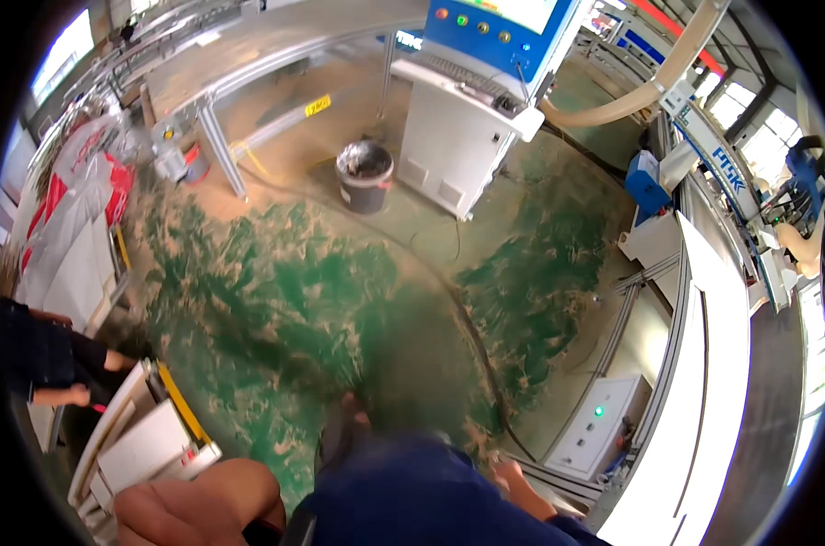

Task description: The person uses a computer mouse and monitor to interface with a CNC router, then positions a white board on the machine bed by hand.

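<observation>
At the lower right my right hand (519,487) is low beside the metal frame of the machine bed, its fingers curled; what they hold, if anything, is too small to make out. Near it, a grey control box (597,428) with a lit green lamp is fixed below the bed. A long white panel (717,400) lies along the top of the bed. My left arm and hand (198,500) loom large and bent at the lower left, close to white boards (153,450); the fingers cannot be made out. My dark blue top fills the bottom middle.
Ahead stands a blue and white control console (458,132) with a keyboard, beside a dark waste bucket (365,182). A dark cable (471,332) crosses the dusty green floor. At left are a person in dark clothes (44,355), wrapped material (75,196) and a metal table (226,150).
</observation>
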`<state>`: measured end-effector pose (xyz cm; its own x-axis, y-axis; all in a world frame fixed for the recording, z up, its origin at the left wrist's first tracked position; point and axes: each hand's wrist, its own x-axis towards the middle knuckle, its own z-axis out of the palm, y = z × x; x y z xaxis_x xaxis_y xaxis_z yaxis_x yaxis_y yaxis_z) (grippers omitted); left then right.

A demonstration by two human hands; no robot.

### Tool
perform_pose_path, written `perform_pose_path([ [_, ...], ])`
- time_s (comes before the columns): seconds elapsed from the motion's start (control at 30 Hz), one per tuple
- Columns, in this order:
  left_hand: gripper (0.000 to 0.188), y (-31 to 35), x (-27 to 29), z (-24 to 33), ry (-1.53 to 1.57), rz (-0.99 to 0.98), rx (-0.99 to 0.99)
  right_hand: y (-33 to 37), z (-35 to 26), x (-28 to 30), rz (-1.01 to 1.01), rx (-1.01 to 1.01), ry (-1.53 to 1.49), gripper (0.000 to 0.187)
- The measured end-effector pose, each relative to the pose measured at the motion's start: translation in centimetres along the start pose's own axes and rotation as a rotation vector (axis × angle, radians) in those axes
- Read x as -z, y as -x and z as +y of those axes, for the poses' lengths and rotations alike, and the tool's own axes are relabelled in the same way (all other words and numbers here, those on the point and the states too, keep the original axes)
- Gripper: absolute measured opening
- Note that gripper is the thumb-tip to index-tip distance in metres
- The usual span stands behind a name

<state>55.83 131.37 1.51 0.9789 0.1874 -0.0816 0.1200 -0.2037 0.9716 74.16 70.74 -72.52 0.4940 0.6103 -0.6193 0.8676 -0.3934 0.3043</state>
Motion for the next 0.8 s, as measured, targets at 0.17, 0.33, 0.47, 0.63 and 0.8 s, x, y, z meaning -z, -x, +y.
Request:
perform_pose_path([
  [0.17, 0.01, -7.0, 3.6, -6.0, -0.395, 0.298, -0.752, 0.3, 0.2, 8.4, -0.607, -0.243, -0.856, 0.03],
  [0.33, 0.007, -15.3, 6.6, -6.0, -0.078, 0.203, -0.588, -9.5, -1.8, 14.8, -0.365, -0.037, -0.589, 0.028],
  [0.47, 0.009, -26.3, 11.5, -1.8, 0.167, -0.347, 0.125, -19.2, 0.5, 21.4, -0.298, -0.191, -1.071, 0.025],
  [0.63, 0.013, -33.1, 9.2, -8.2, 0.294, 0.111, -0.488, -31.7, 9.8, 32.1, -0.139, -0.062, -1.052, 0.023],
  [0.8, 0.012, -42.3, 12.8, -8.6, -0.168, 0.251, -1.049, -40.1, 24.5, 49.0, 0.289, -0.165, -1.053, 0.018],
])
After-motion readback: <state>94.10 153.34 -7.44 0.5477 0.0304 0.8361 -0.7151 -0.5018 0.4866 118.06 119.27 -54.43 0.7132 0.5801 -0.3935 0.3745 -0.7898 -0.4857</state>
